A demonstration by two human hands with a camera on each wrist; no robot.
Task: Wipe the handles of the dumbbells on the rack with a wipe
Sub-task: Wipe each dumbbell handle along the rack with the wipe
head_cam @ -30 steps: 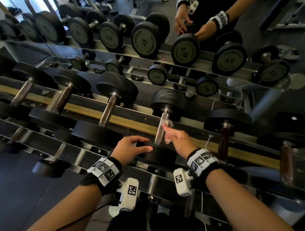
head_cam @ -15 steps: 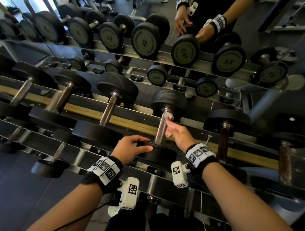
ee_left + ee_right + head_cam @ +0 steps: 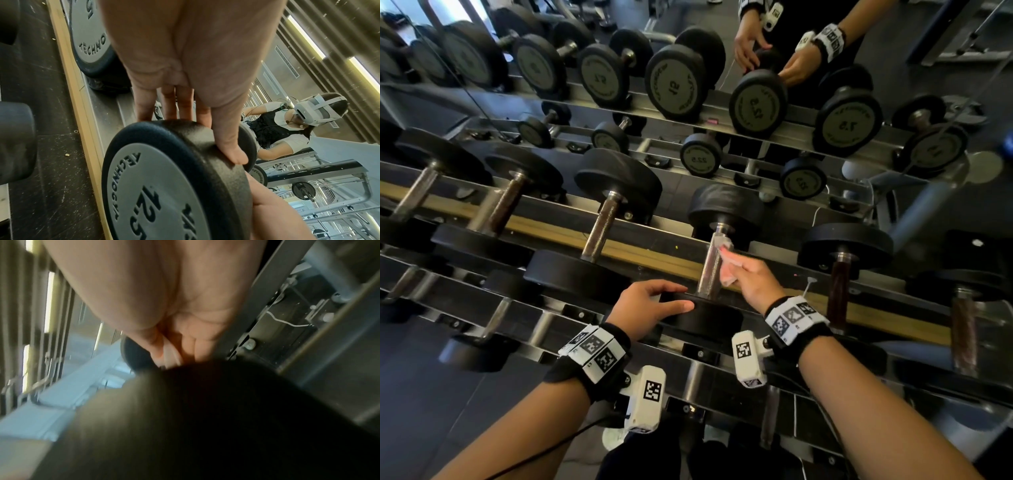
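Observation:
In the head view a black dumbbell lies on the rack's upper tier with its steel handle [image 3: 709, 270] pointing away from me. My left hand [image 3: 671, 296] grips its near head [image 3: 705, 320]. The left wrist view shows the fingers [image 3: 228, 142] curled over the rim of that head [image 3: 164, 186], marked 12.5. My right hand [image 3: 734, 265] pinches a pale wipe [image 3: 726, 262] and holds it against the right side of the handle, near the far head [image 3: 726, 209]. In the blurred right wrist view the wipe [image 3: 170, 353] sits between thumb and fingers.
More dumbbells lie on the rack [image 3: 876, 308] on both sides: one with a steel handle [image 3: 602, 228] to the left, one with a dark handle [image 3: 840, 284] to the right. A lower tier holds smaller ones [image 3: 479, 346]. A mirror [image 3: 756, 102] behind repeats the rack and my hands.
My right hand has slid the wipe along the handle away from me, toward the far head. My left hand has kept its hold on the near head.

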